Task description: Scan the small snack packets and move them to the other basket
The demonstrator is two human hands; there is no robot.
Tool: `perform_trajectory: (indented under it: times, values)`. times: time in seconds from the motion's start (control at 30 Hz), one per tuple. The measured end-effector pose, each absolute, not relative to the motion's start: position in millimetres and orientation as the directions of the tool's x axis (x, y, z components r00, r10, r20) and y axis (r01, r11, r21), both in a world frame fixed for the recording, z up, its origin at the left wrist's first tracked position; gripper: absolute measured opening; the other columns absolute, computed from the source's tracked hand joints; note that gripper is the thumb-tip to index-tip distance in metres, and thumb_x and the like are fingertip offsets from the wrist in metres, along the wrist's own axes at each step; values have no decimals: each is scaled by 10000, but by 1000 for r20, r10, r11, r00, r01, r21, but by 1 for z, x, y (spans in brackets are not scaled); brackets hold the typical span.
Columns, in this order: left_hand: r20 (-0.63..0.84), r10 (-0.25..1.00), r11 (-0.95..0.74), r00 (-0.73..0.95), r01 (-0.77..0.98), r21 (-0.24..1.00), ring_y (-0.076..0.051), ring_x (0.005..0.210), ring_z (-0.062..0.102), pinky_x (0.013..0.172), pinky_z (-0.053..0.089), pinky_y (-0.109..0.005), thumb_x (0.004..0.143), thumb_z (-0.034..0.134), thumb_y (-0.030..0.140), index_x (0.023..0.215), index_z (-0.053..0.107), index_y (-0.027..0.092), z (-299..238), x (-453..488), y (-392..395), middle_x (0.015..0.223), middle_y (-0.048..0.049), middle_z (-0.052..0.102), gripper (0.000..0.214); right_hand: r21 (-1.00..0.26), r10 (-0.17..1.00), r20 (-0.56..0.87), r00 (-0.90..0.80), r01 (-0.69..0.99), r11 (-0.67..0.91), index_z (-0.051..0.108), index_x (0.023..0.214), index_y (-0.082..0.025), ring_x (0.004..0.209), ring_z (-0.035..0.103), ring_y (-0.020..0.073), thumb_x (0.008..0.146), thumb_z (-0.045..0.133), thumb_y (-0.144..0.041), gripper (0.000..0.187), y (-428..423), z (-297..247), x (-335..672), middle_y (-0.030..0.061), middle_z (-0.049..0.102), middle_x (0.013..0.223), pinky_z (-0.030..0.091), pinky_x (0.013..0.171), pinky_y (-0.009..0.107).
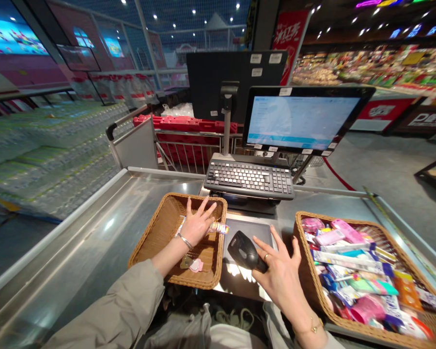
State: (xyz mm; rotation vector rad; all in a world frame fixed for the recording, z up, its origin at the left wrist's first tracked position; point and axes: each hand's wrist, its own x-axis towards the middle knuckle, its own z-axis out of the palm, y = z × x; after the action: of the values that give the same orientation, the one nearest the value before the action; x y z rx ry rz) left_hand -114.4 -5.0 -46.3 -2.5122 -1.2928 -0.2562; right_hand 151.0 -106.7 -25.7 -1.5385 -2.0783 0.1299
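Observation:
My left hand (194,227) is above the left wicker basket (148,232), its fingers spread. A slim, brightly coloured candy packet (220,228) sticks out from its thumb side across the basket rim; the grip under the palm is hidden. Lower in this basket lies a small pink and brown item (192,264). In my right hand (281,266) is a black barcode scanner (244,252), its handle between thumb and palm, the other fingers stretched out. The scanner's head points left toward the packet. To the right, another wicker basket (300,242) holds many colourful packets (352,261).
Ahead on the metal counter (105,225) stand a keyboard (250,177), a lit monitor (301,121) and a second screen (218,82) seen from behind. A grey flat plate (250,228) lies between the baskets. Shopping trolleys (192,145) stand beyond the counter; stacked bottles (51,160) are at left.

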Motion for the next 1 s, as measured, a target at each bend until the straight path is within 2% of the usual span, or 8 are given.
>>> perform_trajectory:
  times: [0.23, 0.53, 0.73, 1.0]
  values:
    - [303, 764, -546, 569, 821, -167, -351, 1455, 243, 1060, -178, -736, 851, 672, 338, 963, 709, 269, -46, -115, -7, 1497, -42, 444, 136, -372, 920, 331, -210, 867, 332, 705, 1004, -289, 1429, 303, 364, 630, 580, -150, 418, -109, -28, 152, -32, 626, 1318, 28, 1128, 693]
    - [291, 773, -535, 563, 826, -175, -352, 1462, 225, 1056, -199, -730, 847, 672, 365, 951, 708, 272, -46, -115, -9, 1500, -33, 443, 145, -407, 933, 292, -210, 856, 320, 731, 878, -301, 1409, 350, 341, 627, 599, -181, 308, -110, -25, 148, -55, 685, 1224, 24, 1151, 662]
    - [282, 780, -530, 558, 829, -176, -351, 1465, 215, 1050, -209, -725, 841, 677, 366, 954, 708, 268, -46, -114, -10, 1503, -39, 439, 153, -419, 931, 290, -220, 846, 330, 736, 867, -286, 1396, 369, 346, 631, 597, -176, 294, -110, -23, 148, -35, 698, 1202, 23, 1149, 662]
    - [269, 796, -533, 543, 838, -116, -358, 1463, 219, 1056, -175, -738, 822, 693, 324, 826, 692, 233, -42, -113, -14, 1486, -55, 461, 91, -418, 927, 312, -208, 846, 330, 736, 860, -277, 1385, 388, 346, 632, 593, -164, 292, -110, -22, 147, -36, 704, 1187, 28, 1154, 658]
